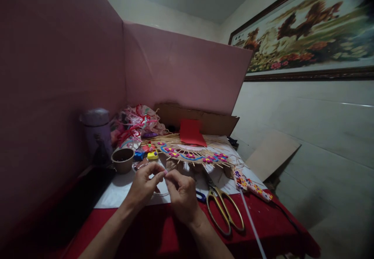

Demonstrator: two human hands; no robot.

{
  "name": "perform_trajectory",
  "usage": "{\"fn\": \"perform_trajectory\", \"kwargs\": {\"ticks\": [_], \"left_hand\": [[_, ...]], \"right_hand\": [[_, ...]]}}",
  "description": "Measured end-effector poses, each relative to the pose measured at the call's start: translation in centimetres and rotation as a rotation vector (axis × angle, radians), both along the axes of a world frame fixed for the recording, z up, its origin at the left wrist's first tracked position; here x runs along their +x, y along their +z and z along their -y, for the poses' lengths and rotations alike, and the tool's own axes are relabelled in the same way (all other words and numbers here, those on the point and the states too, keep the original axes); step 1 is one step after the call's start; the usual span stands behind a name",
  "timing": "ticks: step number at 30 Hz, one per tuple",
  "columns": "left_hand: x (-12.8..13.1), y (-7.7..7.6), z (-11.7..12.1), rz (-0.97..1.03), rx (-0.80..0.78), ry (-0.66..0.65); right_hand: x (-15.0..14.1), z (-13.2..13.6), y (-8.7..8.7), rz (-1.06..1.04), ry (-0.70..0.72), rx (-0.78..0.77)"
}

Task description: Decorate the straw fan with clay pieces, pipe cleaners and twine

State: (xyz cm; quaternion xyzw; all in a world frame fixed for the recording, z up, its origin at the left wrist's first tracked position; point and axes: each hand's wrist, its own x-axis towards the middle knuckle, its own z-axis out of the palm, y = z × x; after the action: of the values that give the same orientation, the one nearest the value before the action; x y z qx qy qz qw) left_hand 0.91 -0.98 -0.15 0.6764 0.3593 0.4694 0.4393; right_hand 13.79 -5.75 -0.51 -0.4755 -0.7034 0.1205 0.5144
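My left hand [146, 183] and my right hand [182, 192] meet above the front of the white sheet. Their fingertips are pinched together on a small pink lump [165, 172], mostly covered by the fingers. Just beyond them lies a curved cardboard piece [182, 155] edged with thin sticks and decorated with pink flowers and a wavy blue line. Blue [139, 156] and yellow [152, 155] packets sit left of it. Gold-handled scissors [224, 208] rest to the right of my right hand, beside a dark blue ring-shaped handle [200, 196].
A brown cup [122, 161] and a purple lidded tumbler [97, 136] stand at left, near a dark flat slab [90, 189]. Behind are tangled pink strips [140, 122] and red paper [192, 131]. A flower-patterned glue gun [253, 187] with a cord lies right, near a clear rod [251, 222].
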Motion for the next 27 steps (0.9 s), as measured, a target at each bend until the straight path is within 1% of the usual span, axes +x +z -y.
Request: {"fn": "perform_trajectory", "kwargs": {"ticks": [3, 5, 8, 11, 14, 16, 21, 24, 27], "left_hand": [[-0.3, 0.2, -0.2, 0.037, -0.079, -0.075], [-0.3, 0.4, -0.2, 0.057, -0.104, -0.084], [-0.2, 0.3, -0.2, 0.088, -0.112, -0.058], [0.2, 0.1, 0.0, 0.092, -0.084, -0.021], [0.7, -0.2, 0.2, 0.123, -0.058, 0.063], [0.9, -0.3, 0.2, 0.162, -0.079, 0.091], [1.0, 0.4, 0.3, 0.203, -0.205, -0.01], [0.8, 0.9, 0.3, 0.206, -0.253, -0.026], [0.4, 1.0, 0.2, 0.219, -0.32, -0.079]], "right_hand": [[0.0, 0.1, 0.0, 0.028, 0.003, 0.003], [0.0, 0.1, -0.1, 0.051, -0.023, 0.015], [-0.1, 0.0, -0.4, 0.085, -0.049, 0.031], [-0.2, -0.1, -0.8, 0.124, -0.072, 0.041], [-0.3, -0.2, -0.9, 0.164, -0.132, 0.049], [-0.4, -0.3, -0.8, 0.168, -0.167, 0.04], [-0.3, -0.3, -0.5, 0.123, -0.201, -0.004], [-0.1, -0.2, -0.4, 0.121, -0.202, 0.01], [-0.1, -0.1, -0.2, 0.132, -0.2, 0.037]]}}
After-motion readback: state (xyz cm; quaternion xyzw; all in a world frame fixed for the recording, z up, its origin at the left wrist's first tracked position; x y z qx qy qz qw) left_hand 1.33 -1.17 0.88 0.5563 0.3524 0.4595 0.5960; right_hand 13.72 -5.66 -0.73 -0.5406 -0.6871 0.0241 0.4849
